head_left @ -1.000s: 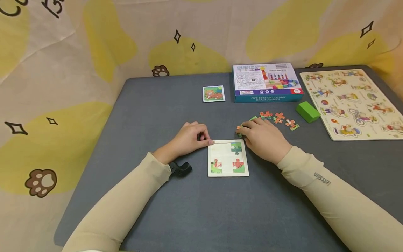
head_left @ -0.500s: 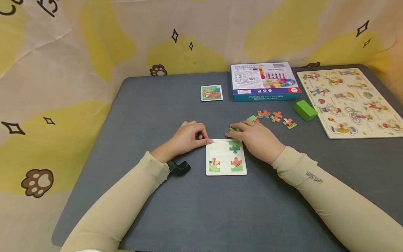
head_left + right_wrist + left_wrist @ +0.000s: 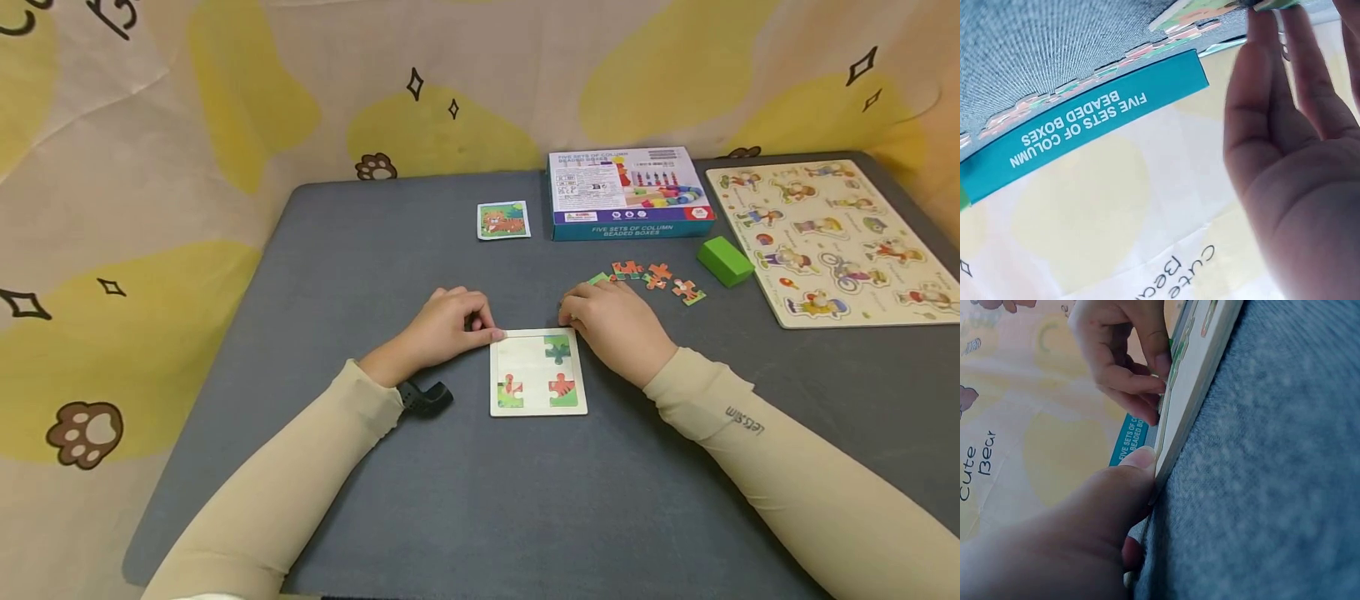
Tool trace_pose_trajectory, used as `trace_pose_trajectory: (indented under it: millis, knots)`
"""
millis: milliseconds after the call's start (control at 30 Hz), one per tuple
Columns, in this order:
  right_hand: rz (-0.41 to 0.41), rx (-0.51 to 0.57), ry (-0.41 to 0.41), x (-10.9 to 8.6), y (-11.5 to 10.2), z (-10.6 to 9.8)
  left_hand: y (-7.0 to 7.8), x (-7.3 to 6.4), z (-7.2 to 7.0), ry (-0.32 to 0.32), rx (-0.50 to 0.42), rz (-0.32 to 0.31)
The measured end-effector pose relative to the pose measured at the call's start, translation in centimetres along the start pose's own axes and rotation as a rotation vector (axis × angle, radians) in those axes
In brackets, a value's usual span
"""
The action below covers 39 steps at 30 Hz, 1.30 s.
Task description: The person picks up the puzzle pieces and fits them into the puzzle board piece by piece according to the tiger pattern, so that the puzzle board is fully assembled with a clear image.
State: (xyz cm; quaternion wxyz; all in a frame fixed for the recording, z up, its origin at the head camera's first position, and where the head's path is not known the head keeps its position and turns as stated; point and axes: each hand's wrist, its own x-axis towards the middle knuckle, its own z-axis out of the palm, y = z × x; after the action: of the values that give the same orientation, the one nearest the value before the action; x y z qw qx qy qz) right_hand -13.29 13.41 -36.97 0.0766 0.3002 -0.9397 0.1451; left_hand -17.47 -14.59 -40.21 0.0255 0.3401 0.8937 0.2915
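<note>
A square white puzzle tray (image 3: 528, 373) lies flat, with jigsaw pieces in three of its corners. At its upper left corner, the left hand (image 3: 442, 333) pinches the rim, thumb on top; the left wrist view shows this thumb (image 3: 1141, 458) on the edge. The right hand (image 3: 622, 329) is bent down beside the upper right corner. In the right wrist view its fingertips meet a green puzzle piece (image 3: 1279, 3), mostly cut off by the frame; the head view hides it. Behind this hand lie several loose orange and green puzzle pieces (image 3: 659, 272).
A flat boxed toy (image 3: 630, 200) stands at the back, with a small tiger picture card (image 3: 503, 221) on its left. A green block (image 3: 725, 262) sits by a large picture board (image 3: 832, 242) at the right. The grey table (image 3: 420, 508) meets a patterned cloth behind.
The right hand first moved left with a piece under its fingers, over the tray's upper right corner, then drew back slightly right, fingers more bent. The left hand kept its place on the tray.
</note>
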Motion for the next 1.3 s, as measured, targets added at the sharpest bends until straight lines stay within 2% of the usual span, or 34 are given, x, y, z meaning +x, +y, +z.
trace_pose_trajectory:
  millis: [100,233,333,400,467,533,667,767,833,1000,1300]
  knots:
    - [-0.032,0.081,0.033,0.2,0.1,0.0,-0.1,-0.1,-0.1,0.001,0.001,-0.002]
    - [0.004,0.18,0.022,0.4,0.1,-0.1,-0.1,-0.1,-0.2,0.003,0.004,-0.003]
    - [0.057,0.188,0.03,0.5,0.0,-0.2,0.0,-0.2,-0.3,0.006,0.01,-0.003]
    - [0.074,0.172,0.073,0.5,-0.1,-0.3,-0.1,-0.2,-0.3,0.007,0.012,-0.001]
    - [0.076,0.177,0.117,0.5,-0.1,-0.4,-0.1,-0.2,-0.3,0.009,0.015,0.001]
    - [0.07,0.227,0.129,0.5,-0.1,-0.6,-0.1,-0.2,-0.3,0.012,0.015,0.005]
    - [0.054,0.394,0.022,0.5,-0.5,-1.3,0.0,-0.3,-0.1,0.009,0.015,0.01]
    - [0.082,0.451,-0.065,0.4,-1.1,-1.7,0.1,-0.3,0.1,-0.002,0.017,0.007]
    - [0.111,0.464,-0.086,0.3,-1.6,-1.8,0.2,-0.2,0.1,-0.006,0.02,0.004]
    - [0.151,0.434,-0.094,0.3,-2.2,-1.3,0.4,-0.1,-0.1,0.01,0.016,0.002]
    - [0.084,0.156,-0.069,-0.2,-1.9,-1.4,0.0,0.1,0.1,0.004,0.018,0.004]
